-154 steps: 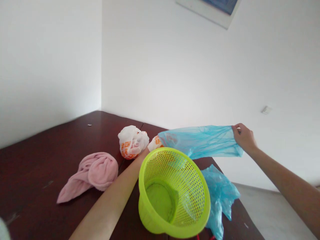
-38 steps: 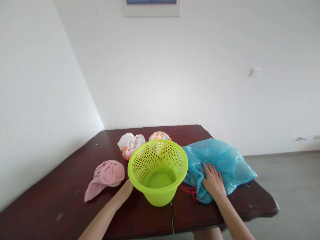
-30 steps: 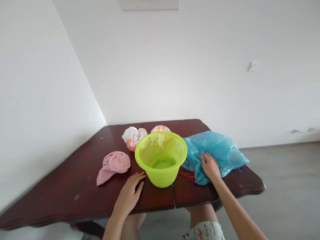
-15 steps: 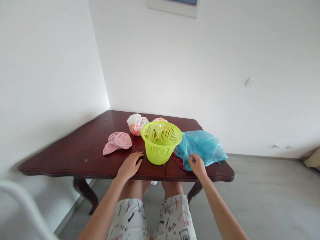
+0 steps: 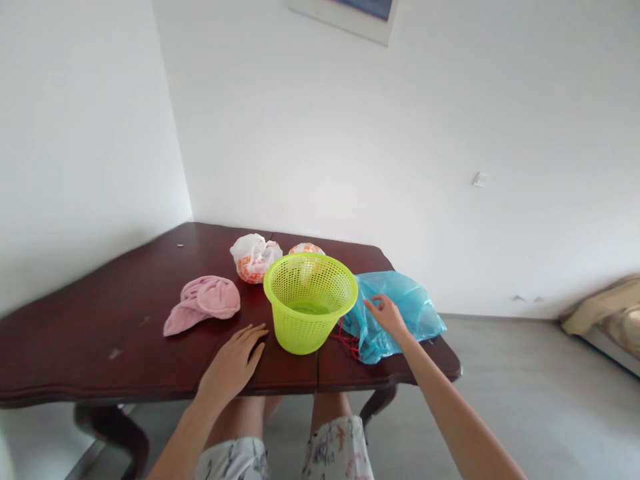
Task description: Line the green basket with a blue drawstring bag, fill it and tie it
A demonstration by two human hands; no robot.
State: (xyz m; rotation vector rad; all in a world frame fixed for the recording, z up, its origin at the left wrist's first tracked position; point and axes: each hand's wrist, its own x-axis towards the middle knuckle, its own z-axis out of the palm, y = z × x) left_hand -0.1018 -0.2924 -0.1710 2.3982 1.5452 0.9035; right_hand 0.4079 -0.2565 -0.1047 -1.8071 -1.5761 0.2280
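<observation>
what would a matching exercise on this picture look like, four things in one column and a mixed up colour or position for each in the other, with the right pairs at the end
Column one:
1 basket
2 cloth
3 cord
4 left hand

Column two:
A red
B palm down near the front edge of the table
C yellow-green
D pink

Pairs: 1-C, 2-D, 3-A, 4-B

Table (image 5: 135, 320), dark red-brown; centrally, upright yellow-green perforated basket (image 5: 300, 331); behind it, orange-printed bag (image 5: 306, 248), partly hidden; leftward, white bag (image 5: 254, 259) with orange print, bulging, and bunched pink cloth (image 5: 205, 300); rightward, blue bag (image 5: 413, 309) with red cord (image 5: 351, 346); left hand (image 5: 233, 363) resting flat beside basket; right hand (image 5: 389, 317), half-curled, over blue bag, contact unclear
</observation>
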